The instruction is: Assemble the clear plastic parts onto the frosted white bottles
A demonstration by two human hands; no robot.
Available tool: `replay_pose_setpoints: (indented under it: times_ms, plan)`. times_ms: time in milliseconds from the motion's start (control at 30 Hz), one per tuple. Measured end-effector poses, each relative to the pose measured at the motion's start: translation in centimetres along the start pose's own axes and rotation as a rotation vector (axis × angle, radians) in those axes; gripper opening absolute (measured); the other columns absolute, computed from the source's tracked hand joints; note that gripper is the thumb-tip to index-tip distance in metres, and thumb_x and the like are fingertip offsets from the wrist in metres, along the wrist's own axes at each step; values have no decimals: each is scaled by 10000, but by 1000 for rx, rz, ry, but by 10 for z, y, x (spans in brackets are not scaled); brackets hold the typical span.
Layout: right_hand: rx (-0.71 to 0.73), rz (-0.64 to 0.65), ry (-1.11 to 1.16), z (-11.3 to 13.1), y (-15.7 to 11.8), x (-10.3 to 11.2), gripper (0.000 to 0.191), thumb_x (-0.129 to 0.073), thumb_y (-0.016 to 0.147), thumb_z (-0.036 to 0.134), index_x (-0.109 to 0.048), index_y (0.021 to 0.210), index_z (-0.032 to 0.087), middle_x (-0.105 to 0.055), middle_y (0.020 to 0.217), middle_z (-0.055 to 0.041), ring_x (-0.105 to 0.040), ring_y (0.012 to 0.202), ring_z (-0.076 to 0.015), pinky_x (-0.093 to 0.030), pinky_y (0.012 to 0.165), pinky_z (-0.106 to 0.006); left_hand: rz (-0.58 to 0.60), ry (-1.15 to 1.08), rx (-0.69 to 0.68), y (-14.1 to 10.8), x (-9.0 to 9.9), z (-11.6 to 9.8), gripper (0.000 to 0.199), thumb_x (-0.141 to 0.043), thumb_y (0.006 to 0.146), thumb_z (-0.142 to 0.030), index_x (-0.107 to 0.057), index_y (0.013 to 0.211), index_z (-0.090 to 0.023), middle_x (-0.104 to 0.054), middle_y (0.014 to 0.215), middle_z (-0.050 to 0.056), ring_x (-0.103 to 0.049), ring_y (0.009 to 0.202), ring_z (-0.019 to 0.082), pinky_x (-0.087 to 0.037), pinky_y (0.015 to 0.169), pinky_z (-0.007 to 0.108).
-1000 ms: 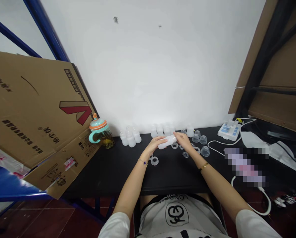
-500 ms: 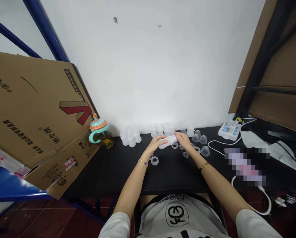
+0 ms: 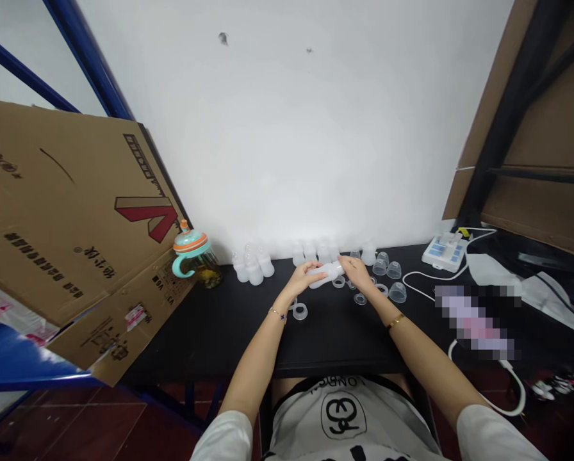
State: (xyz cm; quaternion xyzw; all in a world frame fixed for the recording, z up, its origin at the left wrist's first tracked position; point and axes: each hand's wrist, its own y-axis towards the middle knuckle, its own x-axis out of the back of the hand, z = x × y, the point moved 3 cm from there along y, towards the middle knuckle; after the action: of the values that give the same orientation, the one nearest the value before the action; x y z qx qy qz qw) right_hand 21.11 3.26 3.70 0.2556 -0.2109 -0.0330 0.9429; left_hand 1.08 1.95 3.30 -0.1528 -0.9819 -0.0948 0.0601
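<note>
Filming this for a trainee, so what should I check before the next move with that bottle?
1. Grip: ok, the left hand and right hand both hold the bottle above the table.
2. Ring on the bottle: cannot tell, the right hand hides that end.
3. Spare ring nearby: ok, a ring lies by the left hand.
4. Clear caps nearby: ok, a cap sits right of the right hand.
5. Room behind the bottle: not ok, upright bottles stand close behind it.
6. Cardboard away from the hands: ok, it leans far to the left.
</note>
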Motion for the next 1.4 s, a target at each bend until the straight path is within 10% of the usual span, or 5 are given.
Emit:
replay_pose_setpoints:
  times_ms: [500, 933, 1400]
  plan:
    - [-25, 5, 1, -2, 1, 1, 485, -386, 880, 603, -367, 570, 230, -430, 561, 3, -419, 586, -163, -292, 569, -297, -21, 90, -79, -5, -5, -7, 511, -840, 705, -453, -662, 1085, -161, -701, 921, 50, -615, 709, 150, -441, 606, 234]
    - [-78, -32, -54, 7, -9, 2, 668, -381, 890, 782, -377, 504, 236, -410, 460, 12, -428, 548, -166, -293, 550, -295, 54, -145, 177, 1, 0, 6, 430, -814, 760, -475, -701, 1000, -136, -726, 844, 59, -679, 678, 179, -530, 683, 306]
    - [-78, -51, -97, -2, -5, 1, 531, -413, 853, 614, -374, 488, 231, -383, 522, 6, -382, 555, -146, -274, 551, -284, 125, -192, 221, -4, -5, 2, 558, -894, 670, -475, -726, 1071, -125, -751, 895, 91, -700, 711, 177, -515, 693, 288]
